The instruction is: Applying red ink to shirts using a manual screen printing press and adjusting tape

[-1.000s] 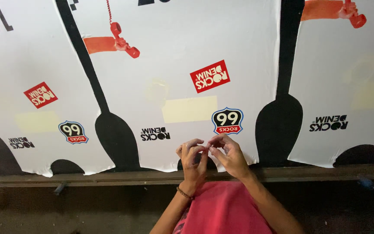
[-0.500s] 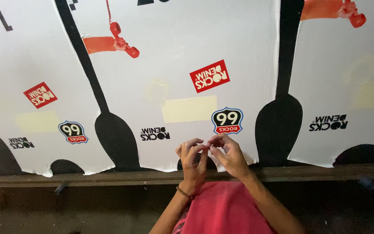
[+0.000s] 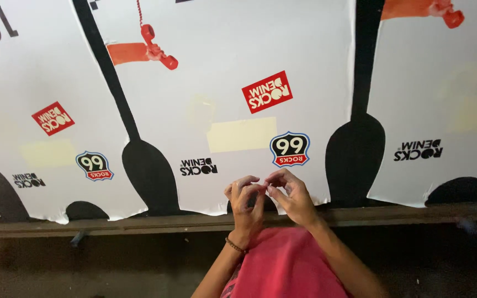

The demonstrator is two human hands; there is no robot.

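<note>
My left hand (image 3: 245, 201) and my right hand (image 3: 291, 196) meet fingertip to fingertip just above a dark wooden ledge (image 3: 139, 222). The fingers are curled and pinched together; whatever lies between them is too small to see. They hover in front of the lower edge of a large white printed sheet (image 3: 233, 66) with black spoon-like shapes. A pink cloth (image 3: 285, 265) lies over my lap below the wrists. A thin bracelet (image 3: 234, 245) circles my left wrist.
The sheet carries a pale yellow taped patch (image 3: 242, 134), a red rectangular sticker (image 3: 267, 91) and a shield-shaped sticker (image 3: 289, 149). Its bottom edge is torn and uneven. Below the ledge the surface is dark.
The hands stay in the same place; only the fingertips shift slightly against each other.
</note>
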